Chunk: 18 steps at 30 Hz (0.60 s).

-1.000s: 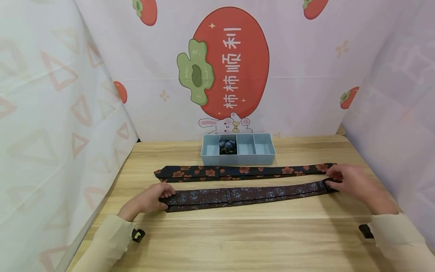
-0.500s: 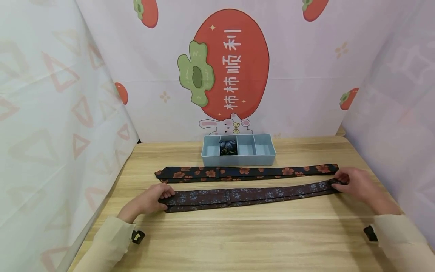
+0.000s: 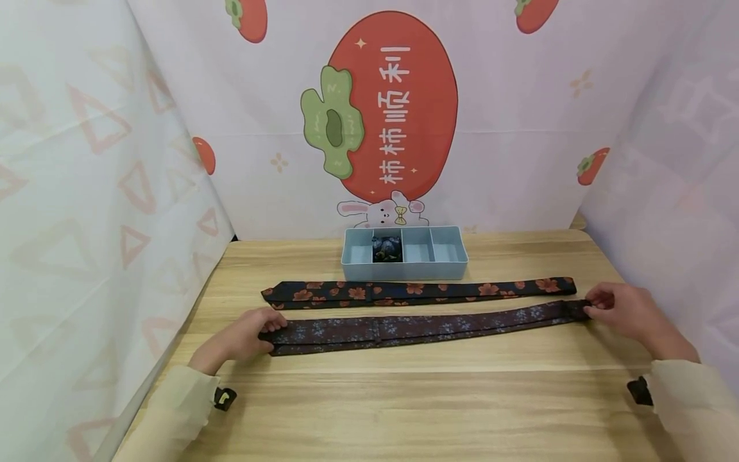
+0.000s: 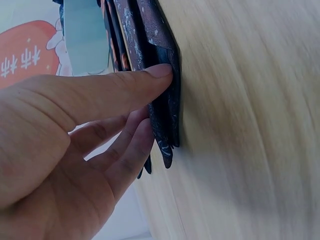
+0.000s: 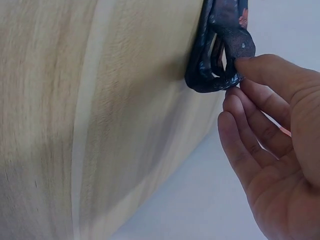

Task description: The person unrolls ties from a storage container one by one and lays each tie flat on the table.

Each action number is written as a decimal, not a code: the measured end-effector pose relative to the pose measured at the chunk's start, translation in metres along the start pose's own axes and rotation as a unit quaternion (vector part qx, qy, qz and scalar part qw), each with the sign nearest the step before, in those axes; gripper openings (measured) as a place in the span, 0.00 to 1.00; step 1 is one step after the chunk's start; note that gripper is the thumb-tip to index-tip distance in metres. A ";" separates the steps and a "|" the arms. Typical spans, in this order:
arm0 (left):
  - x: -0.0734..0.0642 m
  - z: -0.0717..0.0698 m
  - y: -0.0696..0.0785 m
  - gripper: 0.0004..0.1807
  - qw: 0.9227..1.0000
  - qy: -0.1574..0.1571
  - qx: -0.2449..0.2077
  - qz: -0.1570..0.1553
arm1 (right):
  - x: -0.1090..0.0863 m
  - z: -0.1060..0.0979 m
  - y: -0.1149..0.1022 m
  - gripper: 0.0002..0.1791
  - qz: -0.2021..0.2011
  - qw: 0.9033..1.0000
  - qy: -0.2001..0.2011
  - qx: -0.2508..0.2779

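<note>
Here | long maroon blossom-patterned tie (image 3: 427,327) | fingers (image 4: 131,156) pinching both ends | wood-grained table (image 3: 404,410)

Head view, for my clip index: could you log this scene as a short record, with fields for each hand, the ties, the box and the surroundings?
Left hand: pinches one end of the blue-flowered tie
Right hand: pinches the other end
Held tie: dark maroon, stretched lengthwise between the hands
Second tie: orange-flowered tie, lying between the held one and the box
Box: light blue box, four compartments; dark patterned bundle in the second from left
Surface: wooden table
Behind: printed backdrop
</note>
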<state>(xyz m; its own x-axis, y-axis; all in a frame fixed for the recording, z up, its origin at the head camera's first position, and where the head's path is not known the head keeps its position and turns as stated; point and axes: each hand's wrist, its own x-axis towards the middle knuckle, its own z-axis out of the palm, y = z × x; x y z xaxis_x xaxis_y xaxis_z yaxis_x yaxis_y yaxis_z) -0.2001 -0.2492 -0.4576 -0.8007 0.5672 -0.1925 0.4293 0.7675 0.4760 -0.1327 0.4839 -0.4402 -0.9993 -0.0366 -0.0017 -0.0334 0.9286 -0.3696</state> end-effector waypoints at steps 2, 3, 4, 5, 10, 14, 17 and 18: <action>-0.001 -0.001 -0.002 0.21 1.000 0.002 0.003 0.002 | 0.002 0.000 0.002 0.11 0.005 1.000 -0.009 -0.001; -0.001 -0.002 -0.002 0.21 1.000 0.003 0.005 0.003 | 0.003 0.000 0.003 0.11 0.005 1.000 -0.012 -0.001; -0.002 -0.002 -0.002 0.21 1.000 0.004 0.006 0.004 | 0.004 0.001 0.004 0.11 0.006 1.000 -0.015 -0.003; -0.002 -0.003 -0.003 0.21 1.000 0.004 0.008 0.005 | 0.005 0.002 0.006 0.11 0.006 1.000 -0.016 -0.004; -0.001 -0.005 -0.003 0.21 1.000 0.006 0.012 0.011 | 0.010 0.007 0.012 0.09 0.000 1.000 -0.016 -0.011; 0.000 -0.007 -0.002 0.21 1.000 0.006 0.011 0.016 | 0.012 0.010 0.015 0.08 -0.001 1.000 -0.021 -0.014; 0.001 -0.008 -0.001 0.21 1.000 0.005 0.012 0.018 | 0.012 0.011 0.016 0.08 0.000 1.000 -0.019 -0.019; 0.002 -0.008 -0.001 0.21 1.000 0.005 0.009 0.016 | 0.012 0.011 0.016 0.08 0.000 1.000 -0.018 -0.021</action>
<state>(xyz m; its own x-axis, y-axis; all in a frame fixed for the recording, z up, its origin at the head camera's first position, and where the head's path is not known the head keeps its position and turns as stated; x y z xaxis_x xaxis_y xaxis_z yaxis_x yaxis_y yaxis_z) -0.2053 -0.2513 -0.4514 -0.7907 0.5884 -0.1691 0.4621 0.7548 0.4655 -0.1448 0.4945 -0.4565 -0.9981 -0.0502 -0.0353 -0.0357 0.9431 -0.3305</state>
